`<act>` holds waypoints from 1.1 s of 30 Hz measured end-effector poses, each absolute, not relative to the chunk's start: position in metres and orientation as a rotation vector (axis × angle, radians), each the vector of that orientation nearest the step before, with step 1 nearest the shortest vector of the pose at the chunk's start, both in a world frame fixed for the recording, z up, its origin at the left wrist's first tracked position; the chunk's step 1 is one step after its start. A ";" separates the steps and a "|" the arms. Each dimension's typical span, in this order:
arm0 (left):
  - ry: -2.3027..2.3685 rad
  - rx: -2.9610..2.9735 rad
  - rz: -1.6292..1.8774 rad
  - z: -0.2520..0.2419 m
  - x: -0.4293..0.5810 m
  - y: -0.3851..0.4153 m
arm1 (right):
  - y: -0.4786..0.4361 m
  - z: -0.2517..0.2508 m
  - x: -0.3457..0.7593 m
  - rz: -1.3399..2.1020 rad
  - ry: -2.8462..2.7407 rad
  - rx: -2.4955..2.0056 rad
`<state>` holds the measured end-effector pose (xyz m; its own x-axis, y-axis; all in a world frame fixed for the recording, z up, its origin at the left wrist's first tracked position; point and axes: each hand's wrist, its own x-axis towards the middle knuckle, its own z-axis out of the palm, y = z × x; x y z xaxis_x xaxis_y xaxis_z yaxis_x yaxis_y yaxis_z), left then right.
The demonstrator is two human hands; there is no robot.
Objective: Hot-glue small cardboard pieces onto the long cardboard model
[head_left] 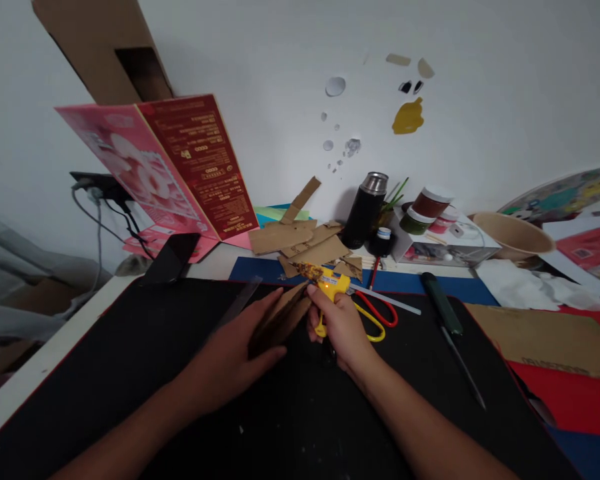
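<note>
Pieces of brown cardboard point(283, 311) are pinched between the thumb and fingers of my left hand point(233, 347), tilted upward above the black mat. My right hand point(344, 328) is wrapped round the handle of a yellow hot glue gun point(336, 285). A translucent glue stick point(393, 301) sticks out of its back. The gun's nozzle, coated in brownish residue, points left, just beyond the cardboard's upper edge; whether they touch I cannot tell. Behind my right hand lie scissors with red and yellow handles point(393, 315), their blades hidden.
Loose cardboard strips point(313, 247) are piled at the back, beside a black thermos point(365, 210). A green-handled knife point(443, 310) lies on the mat point(405, 393) at right. Paint jars point(430, 202) stand on a box. A phone point(173, 259) lies back left below a propped pink-and-red folder point(195, 167).
</note>
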<state>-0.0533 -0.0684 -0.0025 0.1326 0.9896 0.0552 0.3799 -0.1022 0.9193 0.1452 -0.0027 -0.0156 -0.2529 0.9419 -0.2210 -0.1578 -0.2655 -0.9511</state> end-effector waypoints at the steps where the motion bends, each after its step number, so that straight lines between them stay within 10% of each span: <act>1: 1.347 1.598 0.978 -0.004 -0.054 -0.067 | -0.003 -0.016 0.145 1.665 -1.092 -1.113; 33: 1.292 1.133 0.817 0.002 -0.060 -0.059 | 0.000 -0.016 0.145 1.631 -1.008 -1.047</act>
<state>-0.0604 -0.0595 0.0022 0.1449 0.9419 -0.3029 0.1304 0.2853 0.9495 0.1452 -0.0002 -0.0159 -0.2139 0.9589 -0.1862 -0.2621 -0.2400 -0.9347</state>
